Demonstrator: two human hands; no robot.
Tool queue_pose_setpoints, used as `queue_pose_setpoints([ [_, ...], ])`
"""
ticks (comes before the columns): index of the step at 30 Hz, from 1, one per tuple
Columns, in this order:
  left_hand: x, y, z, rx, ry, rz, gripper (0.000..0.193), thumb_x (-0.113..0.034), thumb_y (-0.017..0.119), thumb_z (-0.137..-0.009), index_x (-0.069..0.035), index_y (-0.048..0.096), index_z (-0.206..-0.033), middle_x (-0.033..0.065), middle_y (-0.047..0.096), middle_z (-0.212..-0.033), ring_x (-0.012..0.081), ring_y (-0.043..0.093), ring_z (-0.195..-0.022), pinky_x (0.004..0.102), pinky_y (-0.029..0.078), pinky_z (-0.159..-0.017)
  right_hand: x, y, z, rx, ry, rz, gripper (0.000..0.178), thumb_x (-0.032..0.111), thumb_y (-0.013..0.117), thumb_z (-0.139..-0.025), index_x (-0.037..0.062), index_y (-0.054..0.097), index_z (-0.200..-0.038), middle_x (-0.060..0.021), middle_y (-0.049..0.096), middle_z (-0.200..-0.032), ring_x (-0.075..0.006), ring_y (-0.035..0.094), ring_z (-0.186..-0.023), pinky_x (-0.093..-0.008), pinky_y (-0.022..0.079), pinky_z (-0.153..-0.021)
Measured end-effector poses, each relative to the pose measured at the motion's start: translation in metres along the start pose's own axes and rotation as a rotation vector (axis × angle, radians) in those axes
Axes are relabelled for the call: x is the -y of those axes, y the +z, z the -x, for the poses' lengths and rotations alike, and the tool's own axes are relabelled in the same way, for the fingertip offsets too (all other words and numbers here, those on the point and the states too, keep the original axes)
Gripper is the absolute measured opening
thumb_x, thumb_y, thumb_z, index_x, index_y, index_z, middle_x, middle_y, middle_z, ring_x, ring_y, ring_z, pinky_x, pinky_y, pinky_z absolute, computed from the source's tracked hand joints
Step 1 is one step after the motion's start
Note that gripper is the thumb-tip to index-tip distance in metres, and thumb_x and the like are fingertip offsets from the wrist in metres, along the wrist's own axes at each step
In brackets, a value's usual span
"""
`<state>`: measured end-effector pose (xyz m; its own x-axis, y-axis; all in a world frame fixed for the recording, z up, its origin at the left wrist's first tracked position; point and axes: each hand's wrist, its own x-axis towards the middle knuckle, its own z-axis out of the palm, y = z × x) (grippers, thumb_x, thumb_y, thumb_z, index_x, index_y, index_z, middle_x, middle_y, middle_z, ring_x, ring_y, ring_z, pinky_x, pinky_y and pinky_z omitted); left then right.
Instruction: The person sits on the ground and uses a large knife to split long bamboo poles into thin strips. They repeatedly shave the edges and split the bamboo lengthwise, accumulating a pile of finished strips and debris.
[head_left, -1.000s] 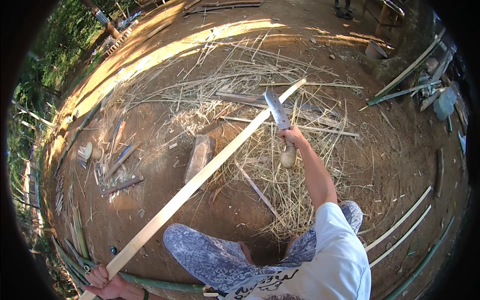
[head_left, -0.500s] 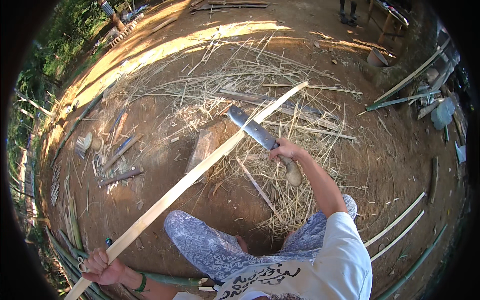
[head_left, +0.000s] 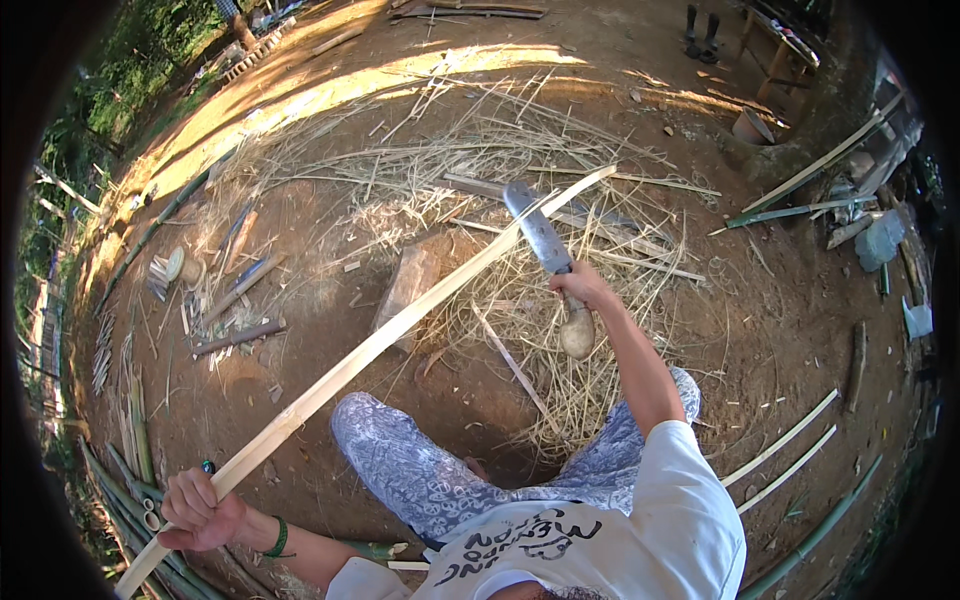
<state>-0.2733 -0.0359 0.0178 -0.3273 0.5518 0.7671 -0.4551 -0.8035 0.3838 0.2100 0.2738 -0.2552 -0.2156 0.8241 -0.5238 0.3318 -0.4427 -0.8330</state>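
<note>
Brown dirt ground point(head_left: 790, 330) is all around. A big messy heap of thin strips point(head_left: 635, 270) lies on it, in the middle and far off. One long, flat wood strip point(head_left: 350, 365) slants over the ground, from near left to the far middle. A wood block point(head_left: 405, 290) sits just left of the strip's middle. The big knife point(head_left: 543, 240) meets the strip close to its far end; I can't tell which is on top. The right hand point(head_left: 583, 285) is wrapped tight around the knife's handle. The left hand point(head_left: 203, 510) squeezes the strip's near end. A green band point(head_left: 277, 537) circles that wrist.
</note>
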Motion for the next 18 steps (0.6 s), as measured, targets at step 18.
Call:
queue_pose_setpoints([
  [18,-0.008,0.016,-0.002,-0.033,0.013,-0.056,0.057,-0.042,0.062,-0.097,-0.020,0.030,-0.055,-0.0087,0.030,-0.042,0.0027,0.021,-0.037,0.0211,0.017,-0.043,0.025,0.047,0.035,-0.058,-0.026,-0.060,0.021,0.010,0.072,-0.076,-0.0012,0.065,-0.092,-0.0074,0.065,-0.073,-0.0140,0.059,-0.059,-0.0299,0.051,-0.057],
])
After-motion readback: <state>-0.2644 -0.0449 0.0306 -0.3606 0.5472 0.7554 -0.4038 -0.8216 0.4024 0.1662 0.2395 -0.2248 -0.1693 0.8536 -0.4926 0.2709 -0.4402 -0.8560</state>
